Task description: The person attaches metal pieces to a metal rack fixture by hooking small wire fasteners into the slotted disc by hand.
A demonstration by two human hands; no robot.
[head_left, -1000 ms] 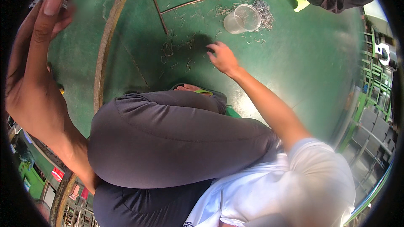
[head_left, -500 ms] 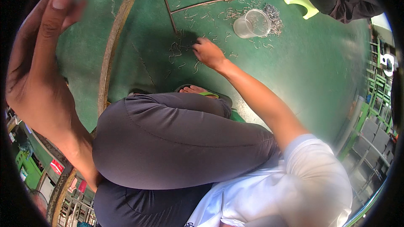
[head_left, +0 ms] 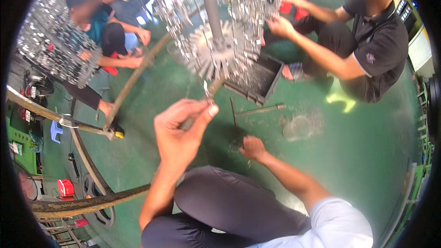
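Observation:
My left hand [head_left: 181,133] is raised, with thumb and forefinger pinched on a small shiny metal piece [head_left: 207,92]. Its exact shape is blurred. Just above hangs a grey toothed disc [head_left: 216,50] on an upright pole [head_left: 209,4], with many small silver parts [head_left: 248,0] dangling around it. Low over the green floor, my right hand [head_left: 252,148] is closed, and what its fingers hold, if anything, cannot be made out. Near it lie a T-shaped metal bar [head_left: 259,110] and a clear plastic tub [head_left: 297,128] among scattered bent wire hooks.
A black crate [head_left: 271,80] stands beyond the bar. Curved metal rails [head_left: 133,82] cross the left side. One person [head_left: 376,55] squats at the right by a lime-green stool [head_left: 340,96]; another [head_left: 98,22] sits at the left, behind more hanging silver parts [head_left: 55,41].
The view has tipped upward, bringing the hanging parts and other people into sight. My left hand now appears nearer the middle, under the disc; my right hand stays low by the hooks.

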